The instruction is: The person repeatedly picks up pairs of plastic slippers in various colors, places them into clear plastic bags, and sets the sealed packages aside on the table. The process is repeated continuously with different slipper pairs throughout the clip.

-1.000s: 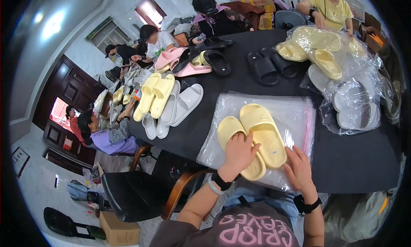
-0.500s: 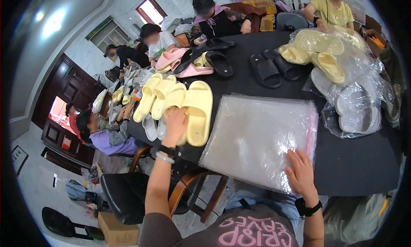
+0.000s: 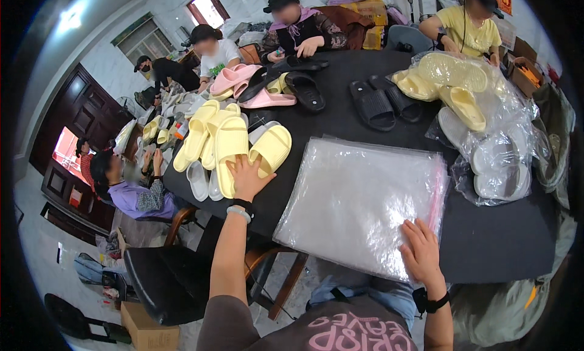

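Beneath the spread fingers of the left hand [image 3: 248,179] lies the near pair of yellow slippers: one, the left slipper [image 3: 230,145], stretches up and away past the fingertips, and its mate, the right slipper [image 3: 271,150], angles off to the right of the index finger, above the outstretched thumb. Whether those fingers pinch an edge or merely touch it, I cannot tell. Just left of them, grey slippers [image 3: 198,180] show below more yellow slippers [image 3: 201,129].

Well to the right, the right hand [image 3: 420,252] lies flat, its fingers fairly close together with the thumb off to the side, pinching nothing that shows. Under its palm and fingertips is the stack of clear plastic bags [image 3: 347,205], with the pink edge strip [image 3: 436,196] just beyond and right of the fingertips.

For good handling, the left fingers should bear lightly on both slippers, squaring the splayed pair without pushing the footwear beside it. Slick film probably slides easily, so steady, gentle pressure beneath the right fingers would serve better than a hard press that creases it.
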A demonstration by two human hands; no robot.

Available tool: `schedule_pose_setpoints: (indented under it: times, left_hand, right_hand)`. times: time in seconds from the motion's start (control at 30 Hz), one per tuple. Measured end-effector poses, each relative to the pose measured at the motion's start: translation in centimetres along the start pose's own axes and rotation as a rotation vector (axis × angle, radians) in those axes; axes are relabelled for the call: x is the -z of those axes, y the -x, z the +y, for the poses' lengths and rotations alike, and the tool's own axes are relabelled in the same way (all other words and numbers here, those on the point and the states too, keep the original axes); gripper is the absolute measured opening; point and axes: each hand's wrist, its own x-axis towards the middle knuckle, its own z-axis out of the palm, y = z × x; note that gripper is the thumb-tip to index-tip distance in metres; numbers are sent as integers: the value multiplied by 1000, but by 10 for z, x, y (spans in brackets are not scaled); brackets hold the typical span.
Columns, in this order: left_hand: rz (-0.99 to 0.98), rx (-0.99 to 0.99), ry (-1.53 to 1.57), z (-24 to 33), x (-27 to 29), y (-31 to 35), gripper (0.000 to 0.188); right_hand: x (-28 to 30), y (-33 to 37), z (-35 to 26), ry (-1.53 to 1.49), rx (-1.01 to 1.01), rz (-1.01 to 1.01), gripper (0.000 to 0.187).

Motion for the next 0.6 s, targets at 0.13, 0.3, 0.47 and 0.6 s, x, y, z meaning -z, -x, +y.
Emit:
schedule_pose_setpoints:
  times: [0.13,0.3,0.47,0.6]
  left_hand:
    - [85,-17,-13,-4,-3,-5,75]
    - [39,56,-50,-17,-11,-19,74]
    - [35,166,-59,-60,-23,-25,79]
    - [-77,233,-48,-92,-29,-26,81]
  right_hand:
    - [0,-1,-5,7,-22,-5,48]
    - [1,-2,-6,19,-60,-32,48]
    - [2,-5,-9,20,-74,-63,47]
    - [0,-6,-10,14,-98,-68,46]
